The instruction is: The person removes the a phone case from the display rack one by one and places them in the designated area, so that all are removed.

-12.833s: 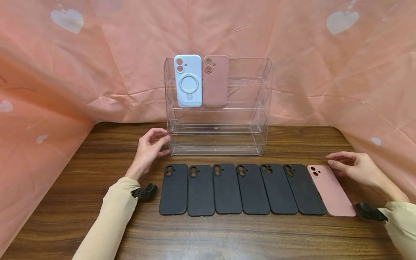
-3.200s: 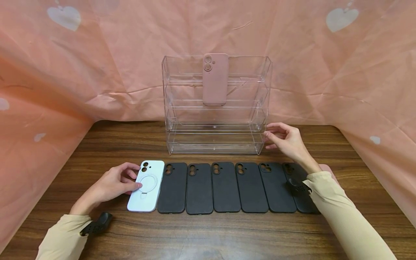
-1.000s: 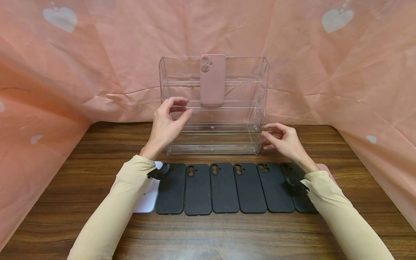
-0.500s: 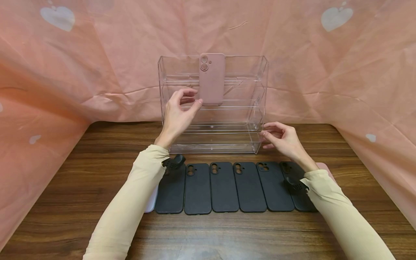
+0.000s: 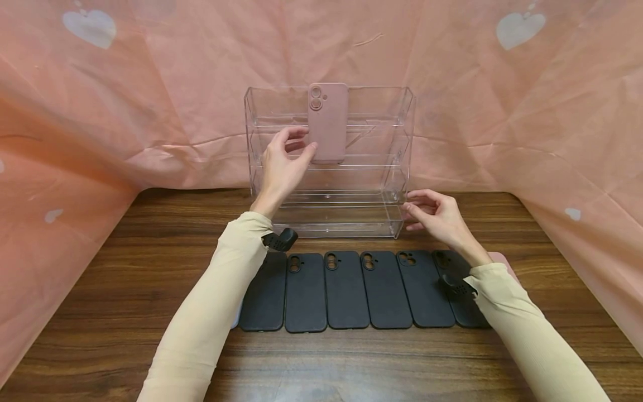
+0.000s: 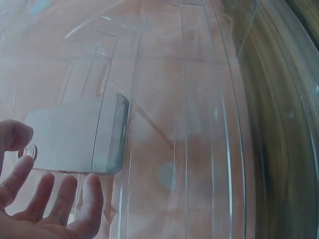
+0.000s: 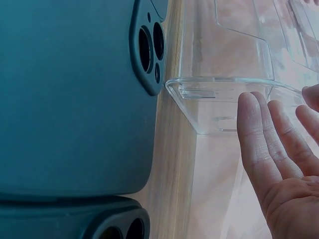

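A pink phone case (image 5: 329, 125) stands upright in the top tier of a clear acrylic rack (image 5: 361, 229). My left hand (image 5: 286, 167) is at its left edge, thumb and fingers spread apart, the thumb tip overlapping the case's lower front. In the left wrist view the fingertips line one long edge of the pale case (image 6: 79, 137), by its camera ring. My right hand (image 5: 434, 215) is beside the rack's lower right side; the right wrist view shows its fingers (image 7: 254, 134) fairly straight at the clear wall.
Several black phone cases (image 5: 346, 296) lie in a row on the wooden table (image 5: 382, 363) before the rack. A sliver of a white case (image 5: 236, 319) shows beside the left sleeve. Another pink case (image 5: 504, 261) lies mostly hidden behind the right sleeve. Pink cloth (image 5: 452, 111) surrounds the table.
The white case has gone from the rack to the row's left end, where my left hand touched it. Since then that hand has risen rightward to the pink case. My right hand moved to the rack earlier.
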### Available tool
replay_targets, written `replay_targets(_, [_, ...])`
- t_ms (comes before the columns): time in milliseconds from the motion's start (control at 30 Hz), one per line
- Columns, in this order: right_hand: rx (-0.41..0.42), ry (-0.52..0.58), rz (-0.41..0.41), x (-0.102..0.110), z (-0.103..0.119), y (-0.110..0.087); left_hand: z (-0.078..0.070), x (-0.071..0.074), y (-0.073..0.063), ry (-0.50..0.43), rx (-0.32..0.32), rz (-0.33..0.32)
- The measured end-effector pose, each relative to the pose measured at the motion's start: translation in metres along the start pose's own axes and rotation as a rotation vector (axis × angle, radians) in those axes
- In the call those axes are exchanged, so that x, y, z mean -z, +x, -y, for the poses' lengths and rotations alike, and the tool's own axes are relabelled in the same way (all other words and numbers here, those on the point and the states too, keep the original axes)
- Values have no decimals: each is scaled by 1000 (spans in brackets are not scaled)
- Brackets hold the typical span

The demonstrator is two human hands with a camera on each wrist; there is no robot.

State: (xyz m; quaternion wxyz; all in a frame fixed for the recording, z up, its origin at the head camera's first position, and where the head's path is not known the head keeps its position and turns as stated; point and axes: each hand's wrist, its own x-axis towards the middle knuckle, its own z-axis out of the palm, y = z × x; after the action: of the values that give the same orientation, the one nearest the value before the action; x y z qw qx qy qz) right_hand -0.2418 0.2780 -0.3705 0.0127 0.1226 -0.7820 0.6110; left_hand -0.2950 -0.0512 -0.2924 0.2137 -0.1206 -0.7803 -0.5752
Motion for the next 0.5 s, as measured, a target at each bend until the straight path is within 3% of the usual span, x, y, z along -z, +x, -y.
replay_targets(200, [3,-13,-3,0,0,0,-1,-6,5,23,48,-5])
replay_targets(500, [10,1,-2,-1,-1,-1,0,-10,7,-22,116,-6])
